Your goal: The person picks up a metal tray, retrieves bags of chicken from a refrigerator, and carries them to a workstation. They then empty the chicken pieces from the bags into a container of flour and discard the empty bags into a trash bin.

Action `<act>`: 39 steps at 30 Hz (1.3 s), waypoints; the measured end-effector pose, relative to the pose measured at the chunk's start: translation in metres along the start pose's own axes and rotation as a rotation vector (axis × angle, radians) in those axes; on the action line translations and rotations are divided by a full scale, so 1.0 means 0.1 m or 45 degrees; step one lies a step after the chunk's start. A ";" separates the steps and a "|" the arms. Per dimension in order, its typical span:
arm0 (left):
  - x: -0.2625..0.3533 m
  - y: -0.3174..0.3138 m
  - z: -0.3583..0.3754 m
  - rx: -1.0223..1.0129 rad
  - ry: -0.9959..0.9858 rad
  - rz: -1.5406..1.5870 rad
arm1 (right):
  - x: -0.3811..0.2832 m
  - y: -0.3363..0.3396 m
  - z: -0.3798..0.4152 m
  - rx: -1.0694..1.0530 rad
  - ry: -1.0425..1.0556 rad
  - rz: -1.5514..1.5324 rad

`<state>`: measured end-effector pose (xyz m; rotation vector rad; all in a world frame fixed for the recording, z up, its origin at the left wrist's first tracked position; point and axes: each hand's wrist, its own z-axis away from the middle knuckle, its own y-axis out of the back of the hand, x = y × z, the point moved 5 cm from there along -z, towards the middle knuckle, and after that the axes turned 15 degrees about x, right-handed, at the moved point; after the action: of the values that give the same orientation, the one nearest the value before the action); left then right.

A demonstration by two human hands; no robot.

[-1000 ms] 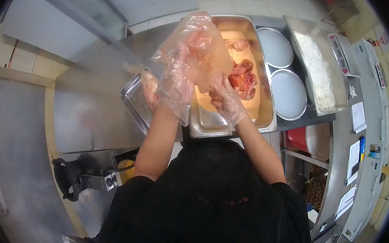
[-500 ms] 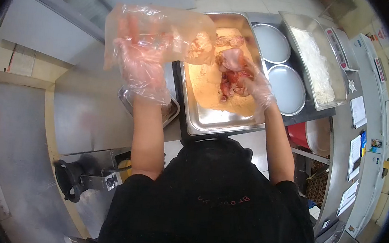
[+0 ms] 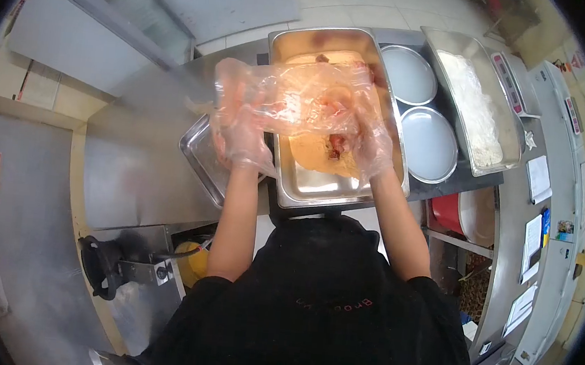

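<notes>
A clear plastic bag [image 3: 289, 102], wrinkled and see-through, stretches between my hands above a deep steel pan [image 3: 280, 188]. My left hand [image 3: 244, 136], in a clear glove, grips the bag's left end, partly veiled by the plastic. On the right side, my gloved right hand [image 3: 376, 148] holds the other end, its fingertips partly hidden behind the film. Orange-tan breading powder [image 3: 309, 153] covers much of the pan's bottom. Pieces of raw meat [image 3: 337, 143] lie on the powder beside my right hand, partly covered by the bag.
Left of the pan sits a smaller steel tray [image 3: 201, 154]. To the right are two round pans of whitish liquid, one nearer [image 3: 426, 144] and one farther [image 3: 406, 74]. Beyond them stand a long container of white flour [image 3: 472, 104] and a scale [image 3: 517, 84].
My left hand has moved right and nearer the pan, carrying the bag over it. My right hand has left the meat and taken the bag's other end.
</notes>
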<state>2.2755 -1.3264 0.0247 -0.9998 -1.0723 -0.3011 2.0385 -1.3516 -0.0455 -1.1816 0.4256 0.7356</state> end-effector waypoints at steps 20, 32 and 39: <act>-0.70 0.01 1.82 -0.423 0.755 0.443 | -0.19 0.26 1.63 0.147 0.894 1.262; -1.60 0.64 4.43 -0.820 1.673 -0.372 | 0.11 1.69 4.29 0.748 0.357 1.450; -1.95 0.80 6.98 -1.387 1.500 -0.697 | 0.64 3.34 6.98 1.992 0.833 0.723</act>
<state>1.8199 -0.7720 -0.1036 -1.1298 0.0368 -1.7988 1.7944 -0.6152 -0.0752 0.2752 1.5562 0.2423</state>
